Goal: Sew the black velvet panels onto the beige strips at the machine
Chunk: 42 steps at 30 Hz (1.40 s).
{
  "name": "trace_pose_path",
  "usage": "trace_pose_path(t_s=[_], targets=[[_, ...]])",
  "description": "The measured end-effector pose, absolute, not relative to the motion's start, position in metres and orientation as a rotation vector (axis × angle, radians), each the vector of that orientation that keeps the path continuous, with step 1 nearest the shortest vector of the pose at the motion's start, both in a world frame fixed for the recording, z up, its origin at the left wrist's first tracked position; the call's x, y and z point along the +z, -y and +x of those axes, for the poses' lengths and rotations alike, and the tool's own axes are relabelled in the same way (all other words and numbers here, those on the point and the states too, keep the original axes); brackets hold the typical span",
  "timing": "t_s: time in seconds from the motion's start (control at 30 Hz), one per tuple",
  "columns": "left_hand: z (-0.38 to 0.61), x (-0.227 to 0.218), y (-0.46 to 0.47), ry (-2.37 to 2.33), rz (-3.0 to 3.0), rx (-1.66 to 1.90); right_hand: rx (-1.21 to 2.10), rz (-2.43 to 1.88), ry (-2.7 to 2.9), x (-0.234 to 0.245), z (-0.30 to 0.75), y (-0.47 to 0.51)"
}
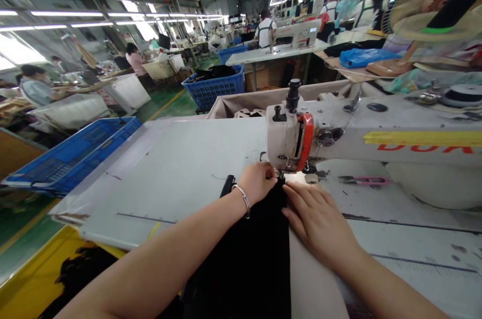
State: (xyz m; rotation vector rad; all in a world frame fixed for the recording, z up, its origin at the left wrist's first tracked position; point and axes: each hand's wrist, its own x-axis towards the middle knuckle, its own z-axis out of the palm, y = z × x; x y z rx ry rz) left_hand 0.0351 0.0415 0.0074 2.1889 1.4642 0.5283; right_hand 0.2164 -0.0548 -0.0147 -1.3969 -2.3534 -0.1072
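Observation:
A strip of black fabric (pixel 256 259) runs from the table's near edge up to the needle area of a white sewing machine (pixel 301 133). My left hand (pixel 258 181), with a silver bracelet on its wrist, is closed in a pinch on the fabric's far end, right under the machine head. My right hand (pixel 320 218) lies flat with fingers stretched out along the fabric's right edge, pressing on the table beside it. The needle itself is hidden behind my left hand.
The grey work table (pixel 181 168) spreads left. Pink snips (pixel 363 181) lie right of the needle. A blue crate (pixel 71 158) sits at the left, another blue basket (pixel 214 86) behind. Other people sit at sewing stations in the background. A fan (pixel 433 3) stands upper right.

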Motion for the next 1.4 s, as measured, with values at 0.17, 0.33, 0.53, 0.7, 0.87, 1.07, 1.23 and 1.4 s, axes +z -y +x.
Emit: trace_pose_path(t_s=[0.17, 0.33, 0.53, 0.7, 0.87, 1.07, 1.23, 1.4], targets=[[0.039, 0.007, -0.039, -1.539, 2.214, 0.527, -0.109, -1.422, 2.348, -0.015, 0.215, 0.055], [0.041, 0.01, -0.035, -1.563, 2.253, 0.55, -0.112, -1.418, 2.349, -0.017, 0.216, 0.054], [0.031, 0.014, -0.01, -1.167, 2.608, 0.576, -0.11, -1.38, 2.327, -0.015, 0.216, 0.054], [0.026, 0.01, -0.006, -1.082, 2.683, 0.56, -0.08, -1.421, 2.316, -0.016, 0.216, 0.055], [0.028, 0.003, -0.012, -1.081, 2.673, 0.564, -0.063, -1.44, 2.326, -0.016, 0.215, 0.054], [0.012, 0.022, 0.013, -1.058, 2.585, 0.381, -0.078, -1.444, 2.35, -0.011, 0.214, 0.082], [-0.017, 0.055, 0.093, -0.625, 2.538, 0.008, -0.2, -1.211, 2.361, -0.01, 0.221, 0.151], [-0.022, 0.046, 0.138, -0.579, 2.718, 0.058, -0.3, -1.058, 2.418, -0.007, 0.231, 0.183]])
